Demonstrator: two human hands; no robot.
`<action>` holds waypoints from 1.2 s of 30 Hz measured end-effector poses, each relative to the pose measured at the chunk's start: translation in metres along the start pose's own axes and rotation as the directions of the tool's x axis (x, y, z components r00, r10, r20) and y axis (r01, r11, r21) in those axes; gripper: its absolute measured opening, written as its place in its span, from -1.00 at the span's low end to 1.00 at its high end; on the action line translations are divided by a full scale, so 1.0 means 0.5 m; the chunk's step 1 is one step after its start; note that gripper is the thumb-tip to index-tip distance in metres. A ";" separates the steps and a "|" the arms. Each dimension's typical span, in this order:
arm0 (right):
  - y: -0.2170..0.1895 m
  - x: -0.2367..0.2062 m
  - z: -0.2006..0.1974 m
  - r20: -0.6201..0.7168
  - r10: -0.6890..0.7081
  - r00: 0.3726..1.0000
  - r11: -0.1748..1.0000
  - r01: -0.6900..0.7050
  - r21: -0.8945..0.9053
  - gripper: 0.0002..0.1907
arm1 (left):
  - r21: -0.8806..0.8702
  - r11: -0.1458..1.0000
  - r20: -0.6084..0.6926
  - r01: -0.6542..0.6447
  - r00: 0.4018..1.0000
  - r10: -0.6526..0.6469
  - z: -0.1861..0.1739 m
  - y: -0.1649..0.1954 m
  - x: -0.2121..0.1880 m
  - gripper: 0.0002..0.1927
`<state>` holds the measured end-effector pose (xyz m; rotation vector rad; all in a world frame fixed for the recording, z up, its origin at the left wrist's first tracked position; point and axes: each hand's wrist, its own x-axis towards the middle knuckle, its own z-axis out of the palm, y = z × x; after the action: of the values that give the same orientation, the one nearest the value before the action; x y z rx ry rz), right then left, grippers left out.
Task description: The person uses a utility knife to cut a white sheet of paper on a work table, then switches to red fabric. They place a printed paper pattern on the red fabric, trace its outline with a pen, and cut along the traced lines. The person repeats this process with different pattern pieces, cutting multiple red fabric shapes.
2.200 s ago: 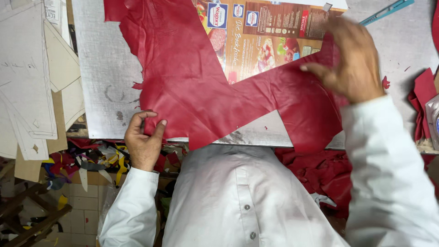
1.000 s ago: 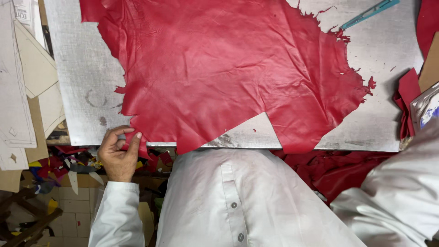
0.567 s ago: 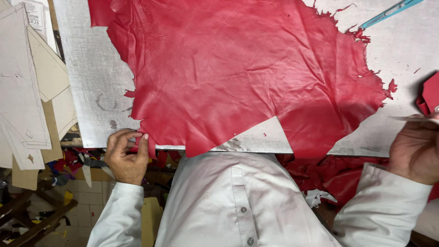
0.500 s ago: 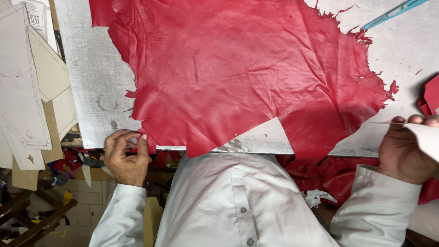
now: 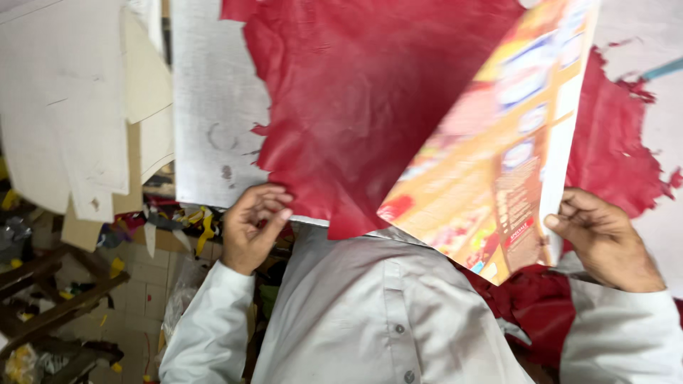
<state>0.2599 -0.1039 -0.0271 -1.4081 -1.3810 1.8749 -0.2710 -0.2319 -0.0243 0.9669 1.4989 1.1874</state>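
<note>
A large red leather hide [image 5: 370, 99] lies spread over a grey work board [image 5: 210, 107]. My left hand [image 5: 252, 224] pinches the hide's near edge at the board's front. My right hand [image 5: 605, 238] grips the right edge of a flat, colourfully printed cardboard sheet [image 5: 498, 149]. The sheet is tilted and blurred, and it covers the middle and right of the hide.
Pale paper and card patterns [image 5: 78, 107] hang at the left of the board. Coloured scraps and a wooden frame [image 5: 50, 299] lie on the floor at the lower left. More red leather [image 5: 526, 306] hangs below the board at the right. A blue-green tool [image 5: 662, 69] rests at the far right.
My right hand has come in from the right with the printed cardboard sheet and brought it over the hide. My left hand stays pinching the hide's near edge.
</note>
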 end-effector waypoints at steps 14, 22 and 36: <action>-0.064 0.134 -0.063 -0.042 0.279 0.959 0.908 -0.277 -0.315 -0.65 | 0.308 0.948 0.071 -0.085 0.995 0.066 0.048 0.072 0.022 -0.52; -0.179 0.186 0.072 0.006 0.279 0.960 0.895 -0.258 -0.364 -0.71 | 0.074 0.988 0.201 0.139 0.968 -0.151 0.135 0.070 0.065 -0.32; -0.084 0.152 0.029 -0.414 -0.220 0.883 0.968 0.251 0.020 -0.75 | 0.216 0.975 -0.158 0.043 0.987 -0.008 0.236 0.028 0.074 -0.59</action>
<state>0.2073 -0.0333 -0.0263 -1.4217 -1.1967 1.3632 -0.1640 -0.1680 -0.0260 1.0148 1.7919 1.1169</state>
